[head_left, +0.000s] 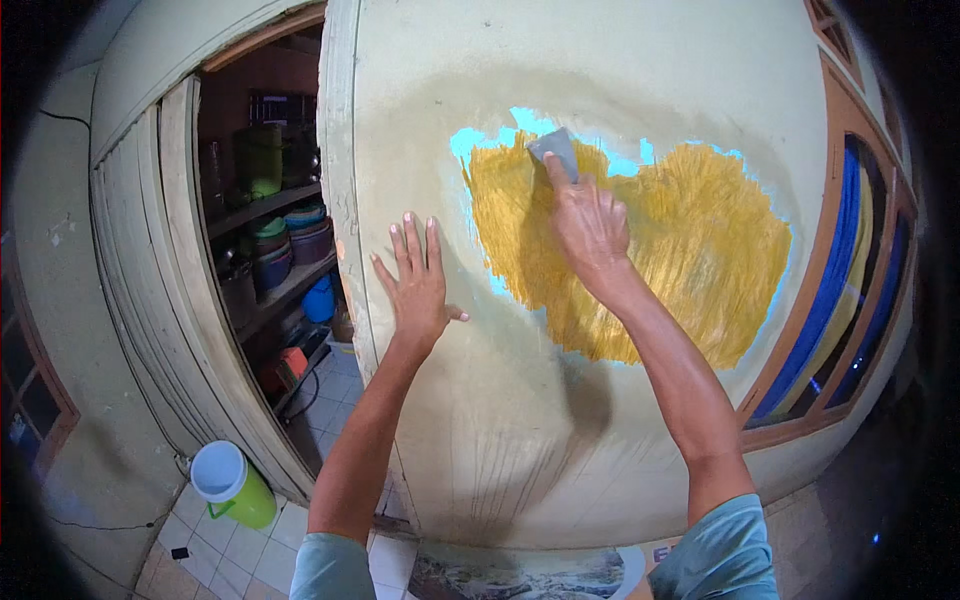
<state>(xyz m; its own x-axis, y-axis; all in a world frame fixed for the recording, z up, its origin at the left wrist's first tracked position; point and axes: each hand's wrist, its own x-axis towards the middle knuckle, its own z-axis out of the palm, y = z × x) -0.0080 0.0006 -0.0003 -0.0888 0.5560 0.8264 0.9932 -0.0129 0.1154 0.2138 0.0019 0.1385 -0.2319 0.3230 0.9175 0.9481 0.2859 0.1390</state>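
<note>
In the head view, the right hand (592, 225) is closed around a grey scraper (559, 153), with one finger stretched along its flat face. The scraper is near the top of a big yellow-brown patch (690, 250) on the wall (640, 50). I can't quite tell if its edge touches the wall, since it is small and tilted. The left hand (417, 292) holds nothing. It lies flat on the wall with its fingers spread, left of the patch. The two hands are well apart.

The work looks partly done. The wide patch seems to have lost its top coat, but thin blue bits (537, 121) are left along its edge, and pale paint covers the wall all around.

The patch is streaky and rough, with a wavy, torn-looking rim. The pale paint looks smoother, with dull grey smudges near the patch. The scraper has straight sides and a flat face. The window (752, 411) at the right has a brown frame, and a round green tub (250, 500) stands on square tiles (247, 547).
</note>
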